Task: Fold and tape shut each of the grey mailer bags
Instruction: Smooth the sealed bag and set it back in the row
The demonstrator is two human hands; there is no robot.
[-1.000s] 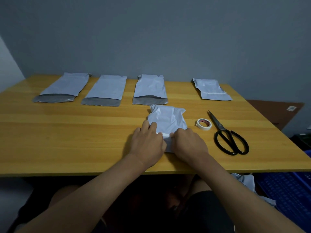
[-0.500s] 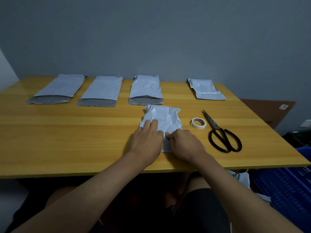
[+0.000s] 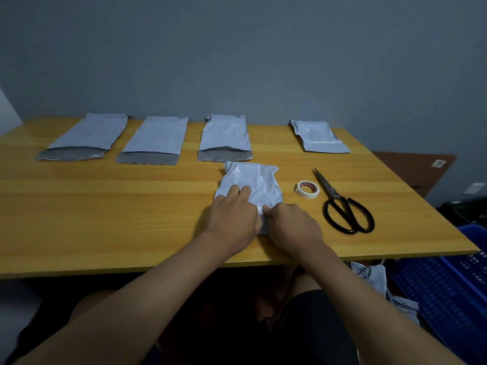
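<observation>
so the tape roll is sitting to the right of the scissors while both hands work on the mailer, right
Not quite. In the head view the tape roll lies left of the scissors, between them and the mailer. Both the left hand and right hand are on the mailer.

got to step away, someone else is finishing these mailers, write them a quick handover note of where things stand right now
Left hand: flat, pressing the front mailer.
Right hand: fingers pinching that mailer's near edge at its fold.
Tape roll and scissors lie just right of it.
Done: one mailer at back right looks folded and taped.
Left: tape the front one, then the three open mailers along the back.
</observation>
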